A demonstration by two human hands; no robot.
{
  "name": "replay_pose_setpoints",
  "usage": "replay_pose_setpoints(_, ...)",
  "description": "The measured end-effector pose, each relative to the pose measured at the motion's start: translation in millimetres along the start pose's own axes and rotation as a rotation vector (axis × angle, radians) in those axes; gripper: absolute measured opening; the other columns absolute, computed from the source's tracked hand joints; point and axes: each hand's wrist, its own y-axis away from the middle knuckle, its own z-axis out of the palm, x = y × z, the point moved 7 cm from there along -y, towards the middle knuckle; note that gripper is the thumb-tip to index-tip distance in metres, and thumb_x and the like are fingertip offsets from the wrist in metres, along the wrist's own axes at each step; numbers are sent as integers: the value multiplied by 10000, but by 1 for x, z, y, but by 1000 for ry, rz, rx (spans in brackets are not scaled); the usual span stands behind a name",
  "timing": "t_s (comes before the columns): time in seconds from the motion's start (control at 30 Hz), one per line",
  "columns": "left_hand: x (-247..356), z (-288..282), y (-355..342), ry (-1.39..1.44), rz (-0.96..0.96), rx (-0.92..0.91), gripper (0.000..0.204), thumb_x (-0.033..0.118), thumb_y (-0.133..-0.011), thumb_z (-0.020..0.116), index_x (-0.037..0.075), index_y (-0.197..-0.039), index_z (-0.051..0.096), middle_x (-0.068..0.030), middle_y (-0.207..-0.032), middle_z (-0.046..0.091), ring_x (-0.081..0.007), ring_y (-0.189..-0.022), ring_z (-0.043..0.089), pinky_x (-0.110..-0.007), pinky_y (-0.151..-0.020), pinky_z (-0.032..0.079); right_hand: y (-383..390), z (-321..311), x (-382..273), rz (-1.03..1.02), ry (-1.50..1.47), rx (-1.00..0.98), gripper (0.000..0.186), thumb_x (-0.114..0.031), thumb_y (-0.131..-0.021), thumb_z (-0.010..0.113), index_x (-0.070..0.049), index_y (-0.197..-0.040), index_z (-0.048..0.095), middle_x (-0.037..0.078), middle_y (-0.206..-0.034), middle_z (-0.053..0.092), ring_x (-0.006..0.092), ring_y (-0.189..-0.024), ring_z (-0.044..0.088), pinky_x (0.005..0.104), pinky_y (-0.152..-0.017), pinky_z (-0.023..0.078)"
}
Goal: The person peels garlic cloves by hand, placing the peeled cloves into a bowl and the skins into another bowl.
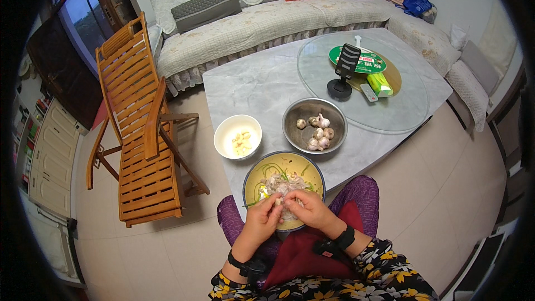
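Observation:
My left hand [263, 215] and my right hand [308, 209] meet over a yellow bowl [314, 173] with a dark rim. Their fingertips are pinched together around a small pale garlic clove [279, 202], partly covered by the fingers. Papery garlic skins [277, 183] and thin green strips lie in the yellow bowl beneath. Beyond it to the left stands a white bowl [220, 136] with several peeled cloves [242, 143] inside. To the right of that, a steel bowl [292, 112] holds several whole garlic bulbs [319, 134].
The bowls are on a grey marble-patterned table [251, 86]. A round glass turntable [384, 118] carries a black stand [346, 67], a green fan-shaped card, a remote [368, 93] and a tissue pack [380, 85]. At left is a wooden lounge chair [146, 178]; a covered sofa [262, 28] stands behind.

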Motion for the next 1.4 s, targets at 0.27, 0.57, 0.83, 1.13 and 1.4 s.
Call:
replay_pose_setpoints(0.27,30,-7,-10,-405,309,17,248,44,-767,537,-14,-1008,535,-144,-729,556,-241,-623,565,-296,-571,455,-14,8,16,123,-133,-186,164,-153,-827,477,-8,-771,529,38,-623,521,102,-558,466,244,-516,380)
replay_pose_setpoints(0.57,18,13,4,-311,365,-51,221,68,-790,449,27,-1003,495,-168,-774,531,-338,-703,531,-383,-611,437,24,9,51,421,-398,-163,211,-177,-858,438,0,-813,542,20,-705,546,90,-615,489,214,-595,394)
replay_pose_setpoints(0.83,14,8,9,-332,366,-17,237,58,-766,466,23,-999,498,-170,-793,526,-343,-714,525,-387,-610,436,20,16,39,387,-291,-67,162,-166,-859,470,-40,-771,521,-6,-637,499,49,-526,427,172,-466,345)
replay_pose_setpoints(1.13,48,-10,16,-155,474,127,211,124,-834,425,26,-980,542,-157,-830,565,-286,-723,557,-345,-622,436,16,19,7,350,-220,47,153,-190,-833,497,-52,-769,519,5,-645,509,70,-529,474,180,-463,373)
replay_pose_setpoints(1.4,45,-16,24,-22,372,105,192,157,-847,420,13,-840,547,-137,-756,536,-250,-647,541,-321,-589,428,23,7,33,247,-125,127,166,-202,-839,481,-57,-765,514,-3,-630,475,73,-504,415,188,-455,337)
